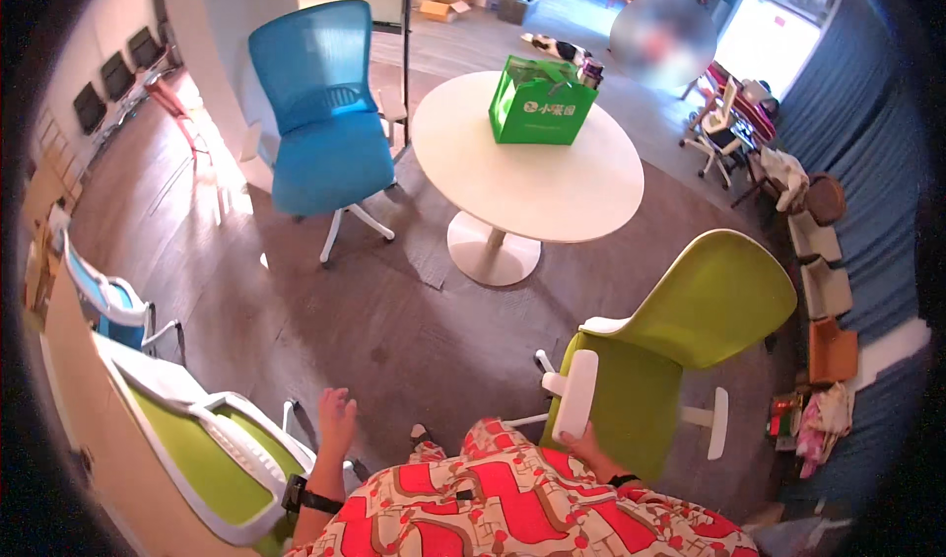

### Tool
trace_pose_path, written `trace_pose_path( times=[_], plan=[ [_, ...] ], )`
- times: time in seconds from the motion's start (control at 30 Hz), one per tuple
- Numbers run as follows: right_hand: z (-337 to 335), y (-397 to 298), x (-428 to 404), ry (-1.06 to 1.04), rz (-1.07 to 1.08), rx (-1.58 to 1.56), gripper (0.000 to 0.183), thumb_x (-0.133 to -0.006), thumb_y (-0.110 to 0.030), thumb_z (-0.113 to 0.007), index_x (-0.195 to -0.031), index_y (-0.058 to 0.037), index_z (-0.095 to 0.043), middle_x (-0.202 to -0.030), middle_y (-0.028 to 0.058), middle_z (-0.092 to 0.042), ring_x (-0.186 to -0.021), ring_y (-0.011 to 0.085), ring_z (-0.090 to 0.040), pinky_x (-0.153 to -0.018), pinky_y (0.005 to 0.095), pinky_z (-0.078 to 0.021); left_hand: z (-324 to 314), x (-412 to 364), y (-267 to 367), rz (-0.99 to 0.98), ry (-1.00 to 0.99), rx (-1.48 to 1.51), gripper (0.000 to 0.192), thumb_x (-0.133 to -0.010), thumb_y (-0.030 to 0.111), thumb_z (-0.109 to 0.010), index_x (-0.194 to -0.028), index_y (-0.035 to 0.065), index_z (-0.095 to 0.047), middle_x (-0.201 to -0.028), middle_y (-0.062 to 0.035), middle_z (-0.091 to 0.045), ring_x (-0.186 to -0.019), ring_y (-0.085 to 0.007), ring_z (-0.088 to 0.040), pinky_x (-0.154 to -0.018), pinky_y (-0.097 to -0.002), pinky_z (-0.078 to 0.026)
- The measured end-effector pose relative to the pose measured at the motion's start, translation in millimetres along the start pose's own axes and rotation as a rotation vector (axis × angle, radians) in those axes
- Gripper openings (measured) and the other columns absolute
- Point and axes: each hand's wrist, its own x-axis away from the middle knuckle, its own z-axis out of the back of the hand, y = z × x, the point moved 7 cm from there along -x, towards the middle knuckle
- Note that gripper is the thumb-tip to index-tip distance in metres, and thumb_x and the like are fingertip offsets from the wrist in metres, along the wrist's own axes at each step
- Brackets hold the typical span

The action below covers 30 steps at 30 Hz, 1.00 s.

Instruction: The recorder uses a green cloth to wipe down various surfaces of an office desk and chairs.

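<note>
My right hand (585, 447) is at the near end of a white armrest (576, 394) on a green swivel chair (628, 402), its fingers around the tip. That chair's rounded green backrest (713, 298) leans out to the right. My left hand (338, 418) is in the air over the floor, fingers a little apart and holding nothing. Left of it stands another green chair with a white frame (199, 446). Ahead is a round white table (473, 158) on a pedestal, bearing a green carrier bag (545, 113) with printed writing.
A blue mesh office chair (332, 158) stands left of the table. At far left is a light blue chair (118, 320) beside a tan tabletop (81, 387). Several seats, including an orange armchair (831, 354), line the blue curtain (872, 135). A black-and-white animal (558, 47) lies behind the table.
</note>
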Motion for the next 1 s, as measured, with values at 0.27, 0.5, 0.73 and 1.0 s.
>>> trace_pose_path(
  times=[0.27,0.5,0.73,1.0],
  plan=[
    [29.8,57.2,-67.0,-0.226,0.004,0.397,0.05,-0.071,-0.022,-0.074,-0.113,-0.0023,-0.056,-0.101,0.0125,-0.063,-0.089,0.0235,-0.061,-0.073,0.0385,-0.0503,-14.7,-149.9,13.5,-0.141,-0.073,-0.05,0.025,-0.078,0.009,-0.06,-0.102,0.0021,-0.056,-0.112,-0.0176,-0.049,-0.1,-0.0298,-0.051,-0.084,-0.0362,-0.044],
    [24.1,-285.3,-119.3,0.204,0.218,0.652,0.036,-0.082,-0.039,-0.055,-0.086,-0.0057,-0.066,-0.079,0.017,-0.064,-0.073,0.0316,-0.062,-0.066,0.0428,-0.0477,-14.6,-229.2,46.6,-0.143,-0.126,-0.145,0.024,-0.077,0.01,-0.059,-0.099,0.0013,-0.056,-0.1,-0.015,-0.053,-0.096,-0.0304,-0.052,-0.083,-0.0386,-0.044],
    [69.3,-534.0,-194.7,0.656,0.587,0.269,0.026,-0.08,-0.026,-0.064,-0.081,-0.0006,-0.063,-0.067,0.0116,-0.062,-0.063,0.0175,-0.06,-0.058,0.0312,-0.0453,-46.5,-313.1,20.1,-0.027,-0.308,-0.259,0.027,-0.077,0.014,-0.059,-0.101,0.0023,-0.058,-0.105,-0.0169,-0.055,-0.099,-0.031,-0.053,-0.084,-0.038,-0.045],
    [115.5,-633.8,-279.9,0.653,0.71,-0.099,0.03,-0.077,-0.019,-0.069,-0.1,-0.0012,-0.062,-0.086,0.0059,-0.066,-0.078,0.0118,-0.061,-0.071,0.0255,-0.048,-82.3,-435.2,55.4,-0.084,-0.378,-0.149,0.026,-0.079,0.017,-0.059,-0.1,0.0024,-0.061,-0.101,-0.0174,-0.059,-0.094,-0.0309,-0.057,-0.082,-0.0375,-0.046]
  ],
)
